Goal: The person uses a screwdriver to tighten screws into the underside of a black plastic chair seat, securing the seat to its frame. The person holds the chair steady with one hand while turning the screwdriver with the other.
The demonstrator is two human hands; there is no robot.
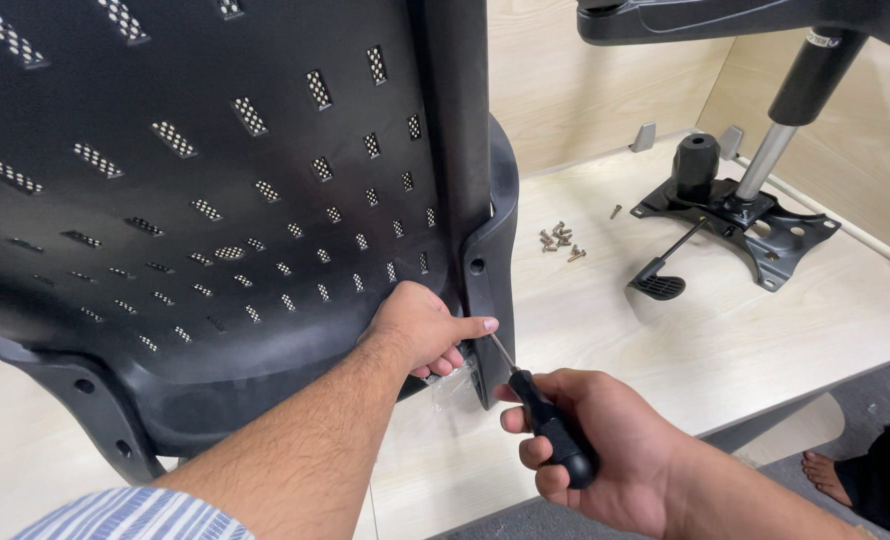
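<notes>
Fastening the chair back's lower bracket with a screwdriver.
The chair back is standing on the tabletop; left hand is gripping its bottom edge, right hand clenching the screwdriver, whose tip likely needs seating squarely next.

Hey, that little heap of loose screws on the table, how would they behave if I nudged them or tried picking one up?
The screws look small and metallic, so they would probably scatter at a nudge. The smooth pale table likely lets them slide or roll in short arcs, as one stray screw lying apart suggests. Pinching a single one may be fiddly; they seem rigid, not fragile.
</notes>
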